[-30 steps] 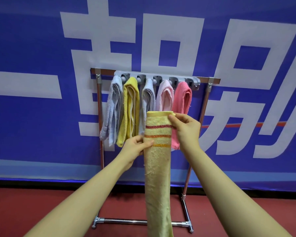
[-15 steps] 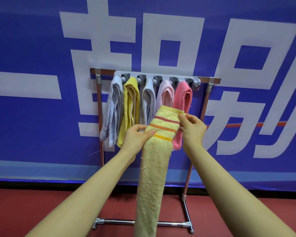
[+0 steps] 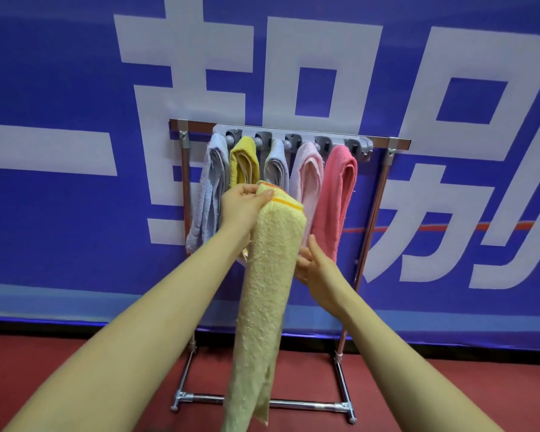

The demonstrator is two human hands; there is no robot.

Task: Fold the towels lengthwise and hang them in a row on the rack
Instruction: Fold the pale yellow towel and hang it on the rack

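Note:
A pale yellow towel [image 3: 270,275] with orange stripes near its top hangs folded lengthwise in front of me. My left hand [image 3: 242,207] grips its top end. My right hand [image 3: 315,266] is lower, at the towel's right edge, fingers against the fabric; whether it grips is unclear. Behind stands the metal rack [image 3: 387,145] with a grey clip bar. On it hang several folded towels: light blue [image 3: 208,188], yellow [image 3: 245,160], grey [image 3: 276,165], light pink [image 3: 309,179] and deep pink [image 3: 337,194]. The rightmost clip [image 3: 360,148] holds nothing.
A blue banner [image 3: 75,213] with large white characters covers the wall right behind the rack. The floor [image 3: 75,363] is red. The rack's chrome foot bar [image 3: 309,405] lies low in front of me.
The towel's top has tipped left and away, so its striped end folds over my left hand. My right hand has let go of the top corner and dropped to the towel's right side.

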